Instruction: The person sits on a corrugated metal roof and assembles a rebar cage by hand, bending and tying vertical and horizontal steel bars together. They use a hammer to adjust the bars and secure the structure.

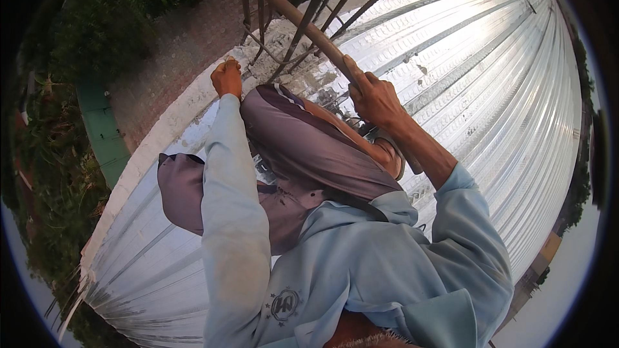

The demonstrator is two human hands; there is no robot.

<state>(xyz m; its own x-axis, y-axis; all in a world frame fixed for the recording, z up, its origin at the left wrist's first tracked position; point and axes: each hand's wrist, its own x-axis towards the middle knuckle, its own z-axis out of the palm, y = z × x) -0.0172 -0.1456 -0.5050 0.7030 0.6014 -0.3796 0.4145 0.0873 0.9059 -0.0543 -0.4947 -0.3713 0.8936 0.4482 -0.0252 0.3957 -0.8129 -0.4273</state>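
Note:
My right hand is wrapped round a long wooden pole, which slants from beside my foot up and to the left. The pole passes among the upright steel bars, and its far end runs toward the top of the picture. Farther left, my left hand is closed over the inner side of the rough concrete edge. Whether anything is inside those curled fingers is hidden. Between the hands, several dark ribbed steel bars rise from broken concrete, with a bent tie rod around them.
I squat on shiny corrugated metal sheeting, my sandalled foot near the pole's lower end. Past the concrete edge, the drop shows a brick-paved ground, a green panel and trees far below.

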